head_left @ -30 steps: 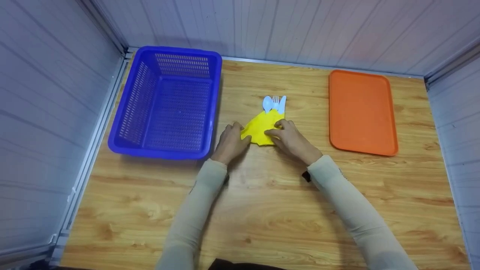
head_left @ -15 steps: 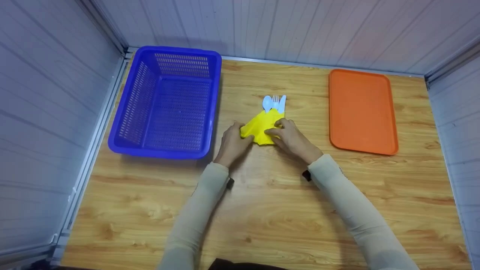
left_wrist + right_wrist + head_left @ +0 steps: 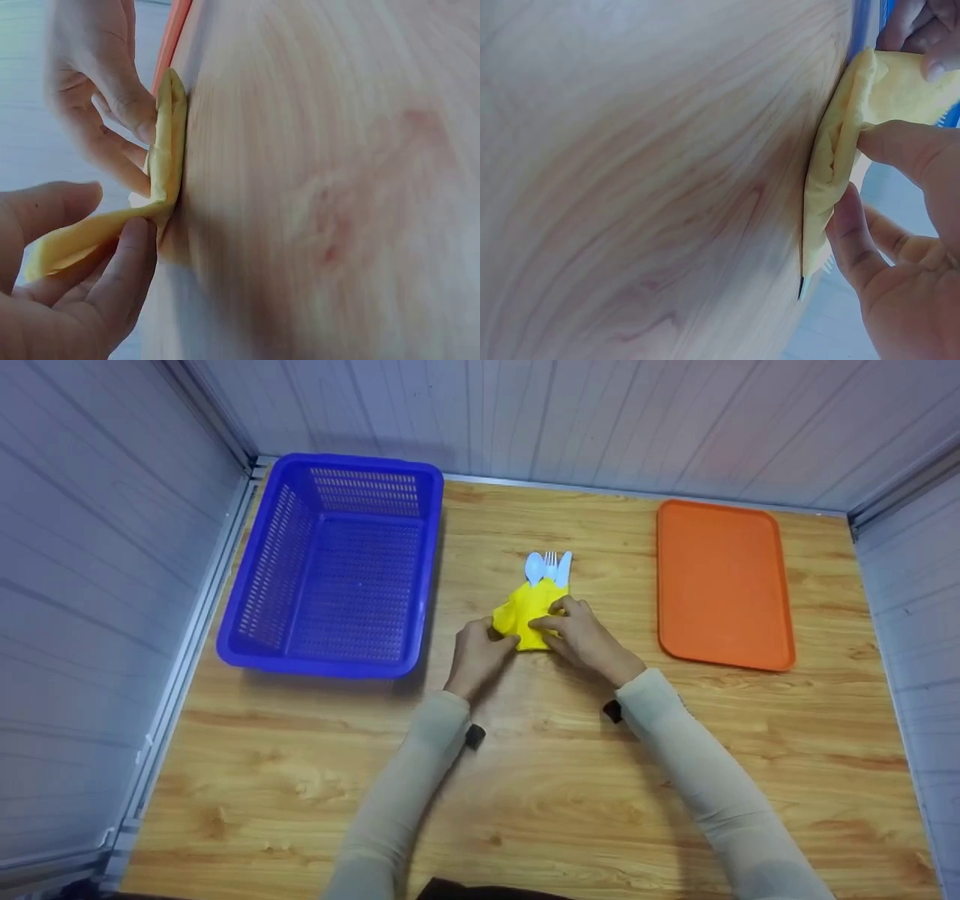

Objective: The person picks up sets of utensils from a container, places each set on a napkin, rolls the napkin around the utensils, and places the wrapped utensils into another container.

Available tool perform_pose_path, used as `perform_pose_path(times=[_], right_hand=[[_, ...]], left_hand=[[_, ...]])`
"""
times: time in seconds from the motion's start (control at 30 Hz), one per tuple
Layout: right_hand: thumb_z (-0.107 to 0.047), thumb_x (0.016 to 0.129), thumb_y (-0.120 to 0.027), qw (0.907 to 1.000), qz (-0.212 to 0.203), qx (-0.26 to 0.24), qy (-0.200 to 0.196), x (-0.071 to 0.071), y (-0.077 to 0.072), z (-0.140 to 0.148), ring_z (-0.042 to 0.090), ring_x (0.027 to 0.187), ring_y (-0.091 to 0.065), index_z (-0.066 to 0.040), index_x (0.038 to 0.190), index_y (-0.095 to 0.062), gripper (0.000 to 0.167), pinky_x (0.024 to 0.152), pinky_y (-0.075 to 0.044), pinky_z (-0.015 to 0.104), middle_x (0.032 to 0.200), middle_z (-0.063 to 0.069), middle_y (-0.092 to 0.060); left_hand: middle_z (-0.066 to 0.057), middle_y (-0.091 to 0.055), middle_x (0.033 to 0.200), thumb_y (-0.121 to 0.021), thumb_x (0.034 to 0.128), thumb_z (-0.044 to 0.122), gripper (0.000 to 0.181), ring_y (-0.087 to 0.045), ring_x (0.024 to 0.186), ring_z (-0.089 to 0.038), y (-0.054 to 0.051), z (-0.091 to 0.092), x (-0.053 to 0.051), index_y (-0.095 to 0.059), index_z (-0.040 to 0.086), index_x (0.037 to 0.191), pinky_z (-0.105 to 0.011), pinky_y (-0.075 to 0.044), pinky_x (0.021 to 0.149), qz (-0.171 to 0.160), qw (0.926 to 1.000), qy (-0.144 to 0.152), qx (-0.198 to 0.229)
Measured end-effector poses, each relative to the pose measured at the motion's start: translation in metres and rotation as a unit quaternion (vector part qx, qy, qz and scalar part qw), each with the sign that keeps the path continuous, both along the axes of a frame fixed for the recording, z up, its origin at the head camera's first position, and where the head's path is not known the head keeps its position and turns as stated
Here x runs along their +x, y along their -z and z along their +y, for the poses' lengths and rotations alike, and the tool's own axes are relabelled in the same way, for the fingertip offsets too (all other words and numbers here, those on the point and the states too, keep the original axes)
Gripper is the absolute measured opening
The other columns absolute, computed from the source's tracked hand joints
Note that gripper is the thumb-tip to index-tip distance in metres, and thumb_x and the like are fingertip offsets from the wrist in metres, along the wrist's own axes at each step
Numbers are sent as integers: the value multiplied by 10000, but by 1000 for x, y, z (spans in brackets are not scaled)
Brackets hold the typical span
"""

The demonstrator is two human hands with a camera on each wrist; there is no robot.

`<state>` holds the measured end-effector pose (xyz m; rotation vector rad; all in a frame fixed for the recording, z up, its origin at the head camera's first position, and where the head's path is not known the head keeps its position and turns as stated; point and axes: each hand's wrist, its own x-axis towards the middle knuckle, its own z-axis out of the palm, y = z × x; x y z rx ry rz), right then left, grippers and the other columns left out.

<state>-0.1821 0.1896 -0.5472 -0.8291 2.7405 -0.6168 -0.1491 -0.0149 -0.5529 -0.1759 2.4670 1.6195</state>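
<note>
2 hands (image 3: 480,656) on cloth (image 3: 529,607) between basket (image 3: 322,666), tray (image 3: 724,585).

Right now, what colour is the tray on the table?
The tray is plain orange; the head view shows it best.

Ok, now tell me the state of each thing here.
Yellow napkin: partly folded, left flap lifted
Spoon: bowl exposed, handle mostly covered
Fork: tines exposed, handle mostly covered
Knife: blade exposed, handle mostly covered
Blue basket: upright, open-topped
Orange tray: lying flat
Left hand: pinching the flap
Right hand: touching the napkin
</note>
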Motion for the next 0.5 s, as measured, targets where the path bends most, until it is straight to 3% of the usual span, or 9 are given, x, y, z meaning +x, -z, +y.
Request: perform_pose_path(times=[0.1, 0.2, 0.37, 0.5], right_hand=[[-117, 986, -639, 10000, -23, -18, -3, 0, 0, 0, 395, 1092, -464, -121, 1261, -713, 286, 905, -454, 480, 1268, 229, -508], [-120, 985, -639, 10000, -11, -61, 1, -1, 1, 0, 394, 1080, -466, -125, 1256, -717, 282, 897, -456, 480, 1261, 228, -510], [-117, 968, -667, 9996, 115, -267, -56, -3, 1, 1, 403, 1013, -492, -104, 1209, -739, 252, 834, -439, 469, 1204, 234, -534], [-106, 945, -696, 9992, 130, -387, -32, -4, 3, 3, 407, 1012, -495, -69, 1158, -747, 222, 829, -414, 475, 1180, 227, -540]], left_hand=[[0, -541, 707, -714, 876, 96, 88, -454, 652, -134, 0, 1, 0, -671, 47, 817, -272, -378, 576, 83, 9999, -95, -24], [15, -504, 663, -702, 901, 103, 123, -408, 603, -118, -1, 4, 1, -675, 54, 792, -260, -326, 535, 227, 9997, -76, -12], [8, -727, 860, -713, 927, 133, 109, -572, 729, -87, -4, 11, 2, -773, 71, 994, -243, -481, 651, 544, 9984, 122, -97], [-31, -751, 988, -713, 930, 142, 124, -656, 888, -98, -6, 19, 2, -775, 72, 1012, -274, -538, 762, 718, 9964, 276, -364]])
